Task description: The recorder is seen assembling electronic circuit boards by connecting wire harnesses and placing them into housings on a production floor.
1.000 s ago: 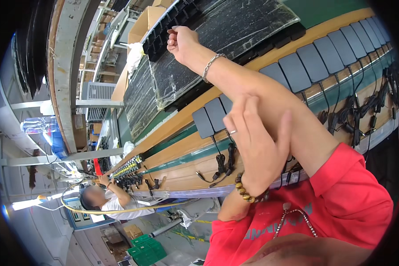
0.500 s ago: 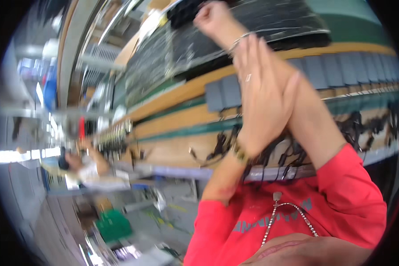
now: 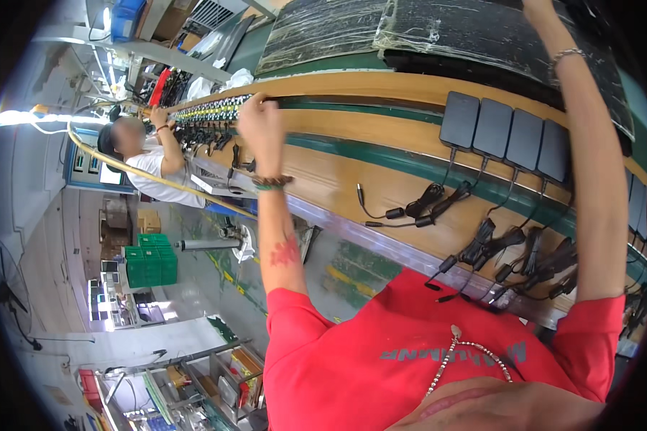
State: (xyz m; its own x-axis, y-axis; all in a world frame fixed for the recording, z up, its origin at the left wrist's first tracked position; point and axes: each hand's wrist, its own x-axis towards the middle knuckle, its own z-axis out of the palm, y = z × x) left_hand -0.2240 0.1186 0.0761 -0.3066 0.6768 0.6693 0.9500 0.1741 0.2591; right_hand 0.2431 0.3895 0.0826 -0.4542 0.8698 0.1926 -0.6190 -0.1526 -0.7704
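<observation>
My left hand [image 3: 262,133] is raised over the bench with its fingers curled in; whatever they might hold is hidden. It is nearest to a long row of small parts with green and silver bits [image 3: 212,109]. My right hand [image 3: 540,11] reaches to the top edge of the picture, beside dark plastic-wrapped slabs [image 3: 474,32], with its fingers cut off from view. Under my right arm lies a row of dark grey power adapters [image 3: 494,128]. Their coiled black cables [image 3: 474,248] rest along the bench's near side.
The long wooden bench [image 3: 366,169] has green strips and a clear-covered front edge. A co-worker in a white top [image 3: 162,172] sits farther along it, arm raised to the row. Left of me are a yellow pole [image 3: 122,167], green crates [image 3: 151,260] and a shelf rack [image 3: 194,384].
My left hand has come off my right forearm and moved left. My right arm has swung out to the right. The view has also turned and become sharper.
</observation>
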